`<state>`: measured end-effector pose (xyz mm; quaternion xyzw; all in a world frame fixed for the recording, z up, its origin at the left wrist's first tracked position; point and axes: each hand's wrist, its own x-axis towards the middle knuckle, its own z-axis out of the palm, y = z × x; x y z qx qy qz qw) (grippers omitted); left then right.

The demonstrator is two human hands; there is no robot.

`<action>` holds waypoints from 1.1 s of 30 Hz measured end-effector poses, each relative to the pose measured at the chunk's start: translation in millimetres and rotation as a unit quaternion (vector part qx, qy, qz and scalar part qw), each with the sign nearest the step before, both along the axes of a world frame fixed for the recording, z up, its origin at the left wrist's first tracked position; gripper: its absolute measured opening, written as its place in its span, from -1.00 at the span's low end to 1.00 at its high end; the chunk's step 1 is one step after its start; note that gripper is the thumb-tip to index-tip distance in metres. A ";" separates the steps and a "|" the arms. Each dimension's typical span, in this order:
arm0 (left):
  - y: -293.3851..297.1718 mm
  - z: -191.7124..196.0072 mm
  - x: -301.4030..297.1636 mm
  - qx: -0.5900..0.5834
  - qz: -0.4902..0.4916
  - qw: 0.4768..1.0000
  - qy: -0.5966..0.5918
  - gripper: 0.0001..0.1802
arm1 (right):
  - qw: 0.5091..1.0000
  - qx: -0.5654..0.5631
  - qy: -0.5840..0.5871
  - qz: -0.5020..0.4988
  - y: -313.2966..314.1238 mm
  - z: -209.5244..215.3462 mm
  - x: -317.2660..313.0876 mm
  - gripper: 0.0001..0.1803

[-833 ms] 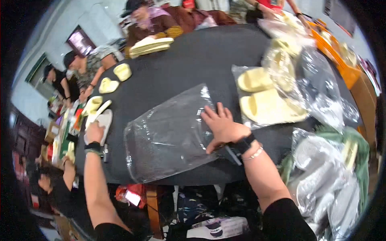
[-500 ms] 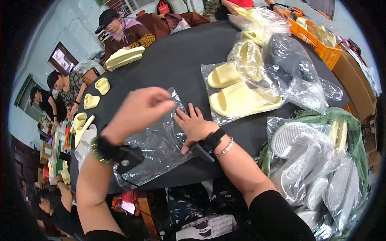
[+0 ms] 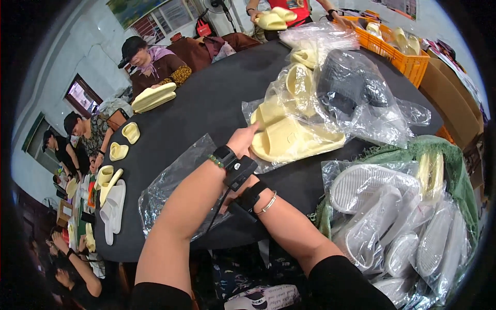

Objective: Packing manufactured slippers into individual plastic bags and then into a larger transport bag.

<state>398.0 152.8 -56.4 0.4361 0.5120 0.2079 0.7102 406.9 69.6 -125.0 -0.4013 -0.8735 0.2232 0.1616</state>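
My left hand (image 3: pixel 242 141) reaches across my right wrist to a pair of pale yellow slippers (image 3: pixel 294 139) in a clear plastic bag. Its fingers close on the near left edge of that pair; the fingertips are partly hidden there. Behind the left wrist, my right hand (image 3: pixel 247 187) is low over the tabletop, most of it covered, its fingers out of sight. Beneath my left forearm and beside the right hand lies a flat clear plastic bag (image 3: pixel 173 178) with no shoe visible inside.
Bagged dark footwear (image 3: pixel 356 85) lies beside the yellow pair. Bagged white slippers (image 3: pixel 374 186) fill a green sack (image 3: pixel 454 170) at right. Loose slippers (image 3: pixel 118 204) line the dark round table's (image 3: pixel 206 93) left edge. An orange crate (image 3: pixel 413 70) stands far right; co-workers sit around.
My left hand has moved right from above the flat clear bag to the bagged yellow slippers, crossing over my right hand. Across the table, a co-worker's hand now holds up yellow slippers.
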 end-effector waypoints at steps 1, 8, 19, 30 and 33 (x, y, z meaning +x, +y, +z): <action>1.9 0.8 0.9 0.015 0.020 0.999 -0.043 -0.47 | 1.000 -0.004 -0.004 0.001 0.7 0.9 0.2 0.43; 21.9 -7.4 4.8 -0.004 0.034 0.989 -0.144 -0.41 | 0.999 -0.033 -0.038 0.018 -0.5 11.4 -2.2 0.39; 23.9 -0.1 10.5 -0.108 0.034 0.970 -0.217 -0.44 | 0.993 -0.082 -0.081 0.011 -16.3 52.4 5.1 0.33; 27.2 -12.6 11.4 -0.071 0.006 0.983 -0.171 -0.51 | 0.990 -0.135 0.016 -0.027 -20.1 35.0 8.7 0.23; 31.4 -14.6 9.6 -0.019 0.005 0.994 -0.108 -0.53 | 0.993 -0.091 0.050 -0.056 -24.4 34.2 6.2 0.20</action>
